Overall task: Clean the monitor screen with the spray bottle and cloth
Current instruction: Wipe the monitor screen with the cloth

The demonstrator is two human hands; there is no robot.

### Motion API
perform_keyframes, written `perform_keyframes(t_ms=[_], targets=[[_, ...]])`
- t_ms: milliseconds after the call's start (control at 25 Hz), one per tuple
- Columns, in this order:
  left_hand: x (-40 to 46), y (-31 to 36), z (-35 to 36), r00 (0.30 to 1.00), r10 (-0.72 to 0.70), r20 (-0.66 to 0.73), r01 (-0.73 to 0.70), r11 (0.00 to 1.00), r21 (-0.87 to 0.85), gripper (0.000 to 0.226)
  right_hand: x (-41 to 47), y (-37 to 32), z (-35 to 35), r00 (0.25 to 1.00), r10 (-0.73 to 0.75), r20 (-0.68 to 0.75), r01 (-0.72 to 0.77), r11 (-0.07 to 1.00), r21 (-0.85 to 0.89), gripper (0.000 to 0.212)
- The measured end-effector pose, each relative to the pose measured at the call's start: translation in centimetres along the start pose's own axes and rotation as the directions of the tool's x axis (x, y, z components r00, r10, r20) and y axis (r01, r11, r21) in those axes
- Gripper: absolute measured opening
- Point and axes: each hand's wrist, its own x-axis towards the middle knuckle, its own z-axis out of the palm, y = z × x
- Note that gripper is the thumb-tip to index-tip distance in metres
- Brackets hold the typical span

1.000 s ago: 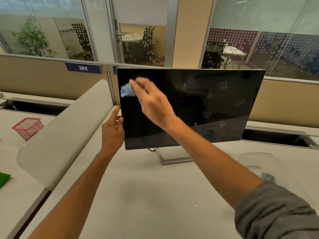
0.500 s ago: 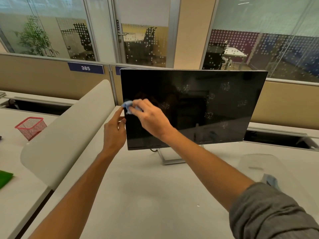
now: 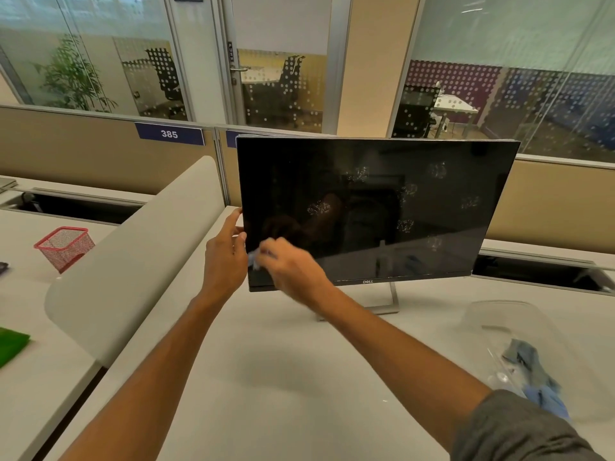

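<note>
The black monitor (image 3: 376,207) stands on a silver foot on the white desk, its dark screen dotted with several patches of spray droplets. My left hand (image 3: 224,257) grips the monitor's left edge near the bottom. My right hand (image 3: 293,267) presses a small light-blue cloth (image 3: 253,259) against the screen's lower left corner, right beside the left hand. Most of the cloth is hidden under my fingers. No spray bottle is visible.
A clear plastic bag (image 3: 519,354) with blue cloths inside lies on the desk (image 3: 266,377) at the right. A curved beige divider (image 3: 133,261) rises to the left. Beyond it sit a red mesh basket (image 3: 65,247) and a green item (image 3: 10,344).
My right hand has wiped the cloth down the left side of the screen, from the upper left corner to the lower left. The left hand has stayed on the monitor's edge.
</note>
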Motion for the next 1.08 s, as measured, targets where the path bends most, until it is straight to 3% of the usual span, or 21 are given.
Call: perform_keyframes(t_ms=[120,200,360,560,800,1080], targets=[[0.0,0.3,0.0,1.0,-0.015,0.008,0.014,0.999,0.028,0.049,5.2,2.0,-5.3,0.93,0.057,-0.364,-0.067,0.998,-0.013,0.017],[-0.2,0.6,0.1,1.0,-0.007,-0.001,0.007,0.999,0.051,0.05,8.5,3.0,-8.4,0.887,0.074,-0.457,-0.098,0.995,-0.03,0.019],[-0.2,0.6,0.0,1.0,0.001,-0.015,0.0,0.999,0.034,0.049,10.8,3.3,-8.9,0.927,0.045,-0.373,-0.083,0.993,-0.085,0.029],[-0.2,0.4,-0.1,1.0,0.03,-0.009,-0.03,0.999,0.02,0.049,6.4,2.0,-4.0,0.944,0.033,-0.329,-0.053,0.997,-0.054,0.021],[0.2,-0.6,0.2,0.999,0.037,-0.004,-0.037,0.999,0.035,0.048,0.4,-0.8,2.5,0.981,0.107,-0.164,-0.109,0.994,-0.001,0.01],[0.3,-1.0,0.5,0.999,0.054,0.001,-0.054,0.998,0.038,0.049,-3.2,-2.5,4.9,0.984,0.171,-0.044,-0.171,0.985,0.008,0.019]])
